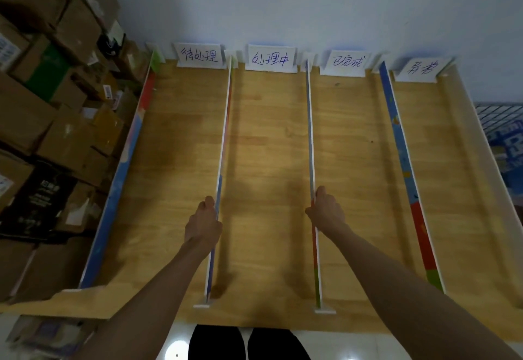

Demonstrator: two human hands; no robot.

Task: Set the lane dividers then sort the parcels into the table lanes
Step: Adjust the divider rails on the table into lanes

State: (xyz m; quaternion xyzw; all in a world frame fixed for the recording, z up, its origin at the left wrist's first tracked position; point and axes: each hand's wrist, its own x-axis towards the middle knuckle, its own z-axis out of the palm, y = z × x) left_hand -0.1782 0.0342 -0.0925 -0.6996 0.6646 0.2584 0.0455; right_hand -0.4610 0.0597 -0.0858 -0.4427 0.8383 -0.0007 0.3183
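Note:
A wooden table carries several upright lane dividers running front to back. My left hand grips the top edge of the second divider near its front half. My right hand pinches the top edge of the middle divider. Further right stands a third inner divider, blue, red and green. Side boards close the left edge and the right edge. Four handwritten paper labels stand at the far end of the lanes. All lanes hold no parcels.
Stacked cardboard parcels fill the space left of the table. A wire basket with blue items sits at the right. The white wall runs behind the labels. My legs show below the table's front edge.

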